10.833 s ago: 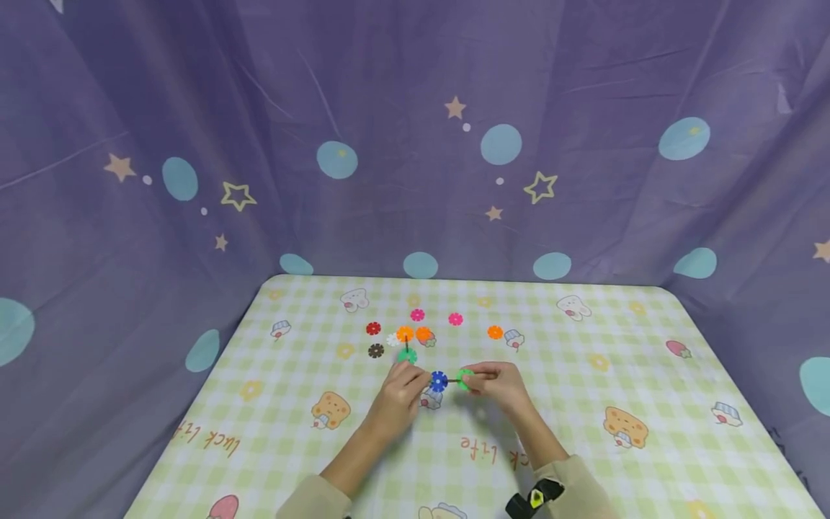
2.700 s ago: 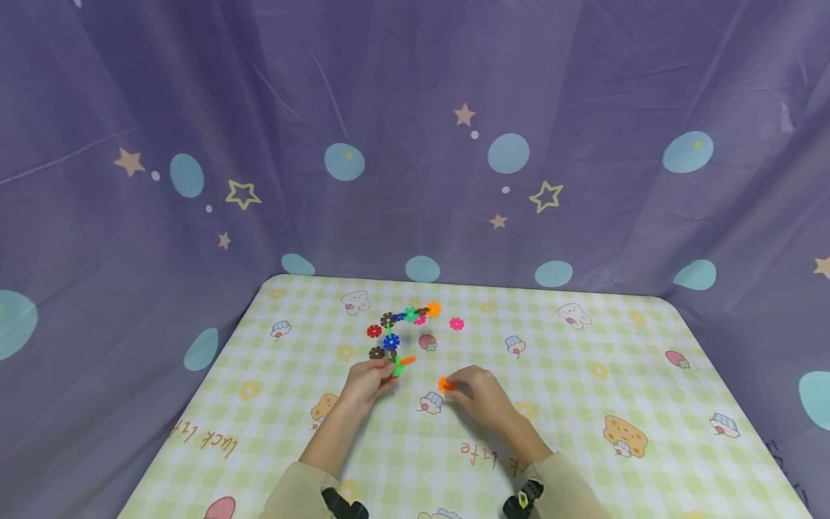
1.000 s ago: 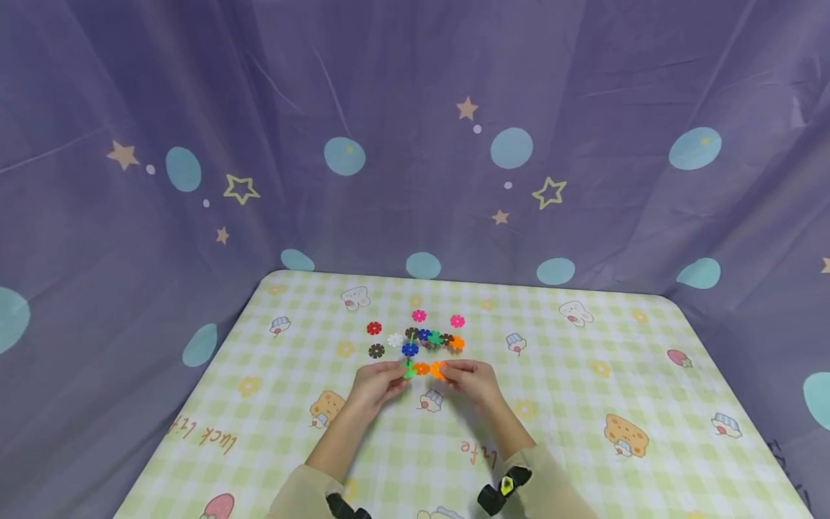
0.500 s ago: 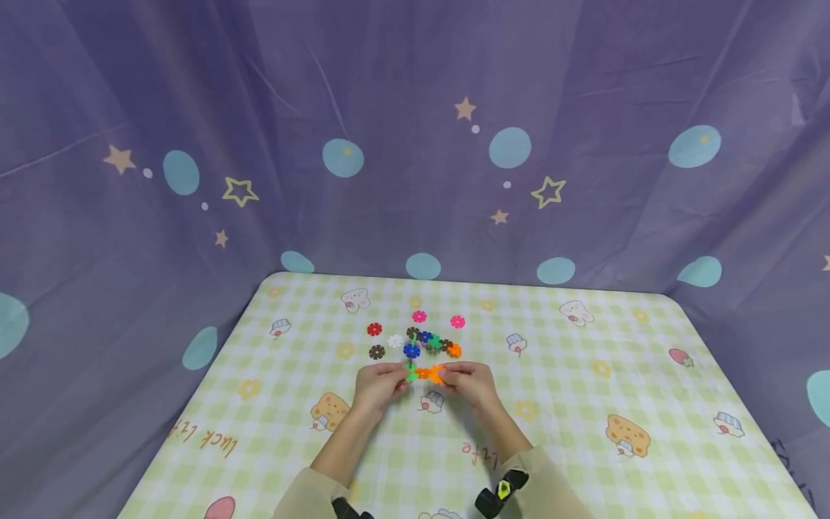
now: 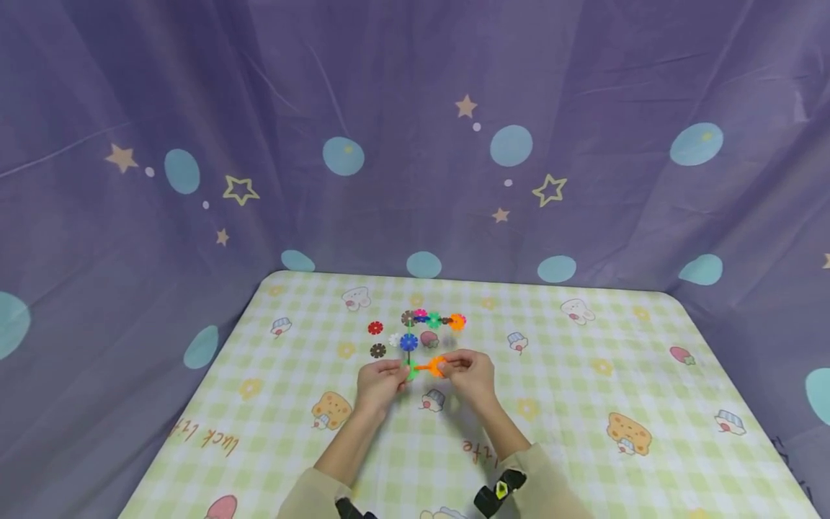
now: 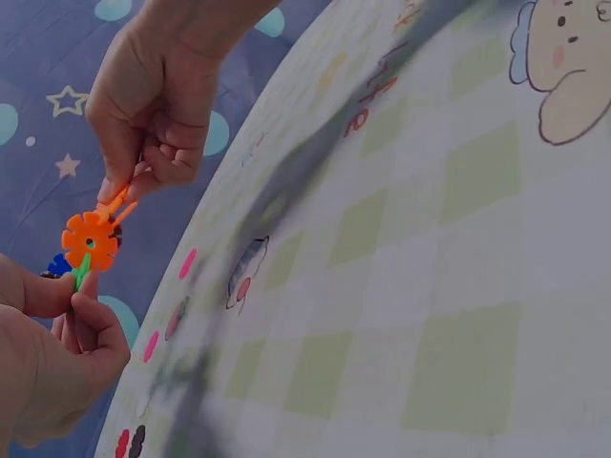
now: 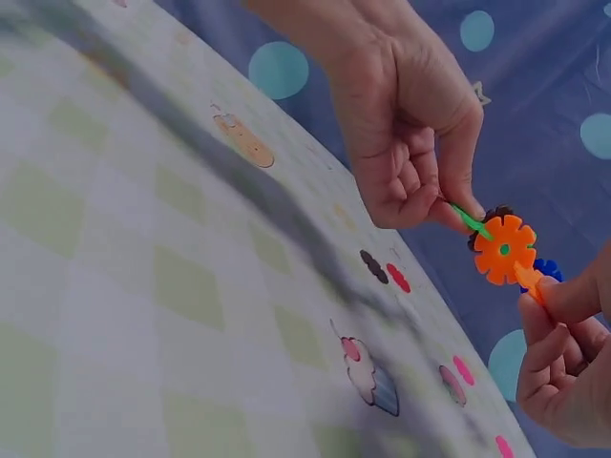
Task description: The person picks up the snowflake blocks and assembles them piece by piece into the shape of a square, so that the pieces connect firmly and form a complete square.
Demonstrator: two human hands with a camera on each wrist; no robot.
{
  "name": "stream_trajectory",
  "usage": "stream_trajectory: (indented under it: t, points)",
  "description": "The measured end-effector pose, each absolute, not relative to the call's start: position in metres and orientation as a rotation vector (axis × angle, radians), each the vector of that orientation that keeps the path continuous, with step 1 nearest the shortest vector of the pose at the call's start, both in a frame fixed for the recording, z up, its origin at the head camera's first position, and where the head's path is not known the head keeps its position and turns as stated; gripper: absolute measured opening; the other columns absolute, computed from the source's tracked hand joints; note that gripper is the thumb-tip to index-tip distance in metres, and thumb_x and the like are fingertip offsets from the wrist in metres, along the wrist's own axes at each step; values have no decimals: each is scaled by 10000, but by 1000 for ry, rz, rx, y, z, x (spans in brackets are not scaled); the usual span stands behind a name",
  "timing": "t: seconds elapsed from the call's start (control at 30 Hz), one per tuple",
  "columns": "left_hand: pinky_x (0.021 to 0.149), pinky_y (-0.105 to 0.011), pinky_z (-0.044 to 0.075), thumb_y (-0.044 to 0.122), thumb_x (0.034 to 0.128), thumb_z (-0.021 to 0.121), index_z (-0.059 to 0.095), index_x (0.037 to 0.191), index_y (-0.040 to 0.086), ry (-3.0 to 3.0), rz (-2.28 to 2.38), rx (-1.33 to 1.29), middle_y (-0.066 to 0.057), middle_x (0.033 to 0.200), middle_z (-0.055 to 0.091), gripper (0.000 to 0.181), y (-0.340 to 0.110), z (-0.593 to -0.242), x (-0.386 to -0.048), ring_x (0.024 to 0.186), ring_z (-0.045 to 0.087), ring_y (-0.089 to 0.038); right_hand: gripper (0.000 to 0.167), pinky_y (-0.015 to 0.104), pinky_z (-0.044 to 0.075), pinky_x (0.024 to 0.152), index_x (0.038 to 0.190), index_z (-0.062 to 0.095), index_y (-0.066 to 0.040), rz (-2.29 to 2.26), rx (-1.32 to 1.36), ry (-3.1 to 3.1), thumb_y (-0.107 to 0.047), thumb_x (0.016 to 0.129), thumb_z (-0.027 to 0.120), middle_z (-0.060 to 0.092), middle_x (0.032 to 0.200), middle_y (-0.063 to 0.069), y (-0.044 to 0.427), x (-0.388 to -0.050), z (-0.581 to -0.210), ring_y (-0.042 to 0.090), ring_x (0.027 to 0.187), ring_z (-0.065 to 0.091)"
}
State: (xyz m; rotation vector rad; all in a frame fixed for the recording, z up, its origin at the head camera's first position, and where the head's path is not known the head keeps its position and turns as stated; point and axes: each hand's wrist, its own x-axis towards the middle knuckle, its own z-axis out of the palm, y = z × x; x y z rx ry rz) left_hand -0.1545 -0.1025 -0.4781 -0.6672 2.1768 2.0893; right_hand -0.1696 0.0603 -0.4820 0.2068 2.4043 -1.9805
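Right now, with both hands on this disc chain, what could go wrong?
Pushing too hard with the right hand on its orange disc could loosen the green disc that the left hand pinches. The far orange disc has no hand on it, so that end might sag. Lowering the chain could nudge the white disc.

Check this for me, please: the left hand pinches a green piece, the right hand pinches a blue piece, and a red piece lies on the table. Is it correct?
Not quite: the right hand pinches an orange piece, not a blue one, as the head view shows. The left hand does pinch a green piece, and a red piece lies on the table.
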Motion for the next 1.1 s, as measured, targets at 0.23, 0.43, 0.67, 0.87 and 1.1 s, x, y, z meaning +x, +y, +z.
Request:
stream_trajectory:
  t: [0.23, 0.43, 0.67, 0.87, 1.1]
  points:
    - [613, -282, 583, -14, 815, 699, 651, 1003, -95, 2214, 2134, -594, -72, 745, 703, 211, -99, -469, -158, 587, 624, -91, 93, 187, 515, 519, 844, 714, 61, -2019, 209, 2399, 18, 764, 732, 696, 694, 102, 60, -171, -475, 322, 645, 680]
    - [640, -295, 596, -3, 811, 713, 655, 1004, -91, 2210, 2139, -559, -96, 780, 724, 219, -104, -466, -160, 621, 659, -114, 149, 237, 564, 597, 917, 713, 69, -2041, 233, 2324, -2, 786, 724, 713, 739, 81, 61, -173, -477, 229, 655, 677]
    - [698, -271, 601, 19, 818, 715, 654, 1085, -87, 2100, 2177, -569, -115, 898, 732, 293, -115, -470, -162, 655, 644, -83, 250, 381, 608, 709, 1059, 695, 65, -2072, 166, 2222, -82, 858, 701, 745, 892, 181, 59, -175, -478, 273, 731, 719]
    - [728, -224, 586, 54, 856, 691, 625, 1166, -74, 1918, 2250, -667, -51, 861, 689, 342, -129, -465, -166, 713, 639, -95, 291, 296, 604, 705, 1088, 708, -17, -2015, -15, 2365, -221, 881, 699, 741, 979, 180, 56, -184, -500, 327, 843, 722]
    - [678, -177, 572, 16, 853, 675, 585, 1215, -104, 1815, 2337, -707, 1, 763, 688, 393, -145, -458, -171, 689, 637, -77, 234, 283, 593, 785, 1069, 710, -24, -1628, -539, 2748, -165, 884, 684, 742, 1017, 122, 44, -195, -516, 259, 900, 708]
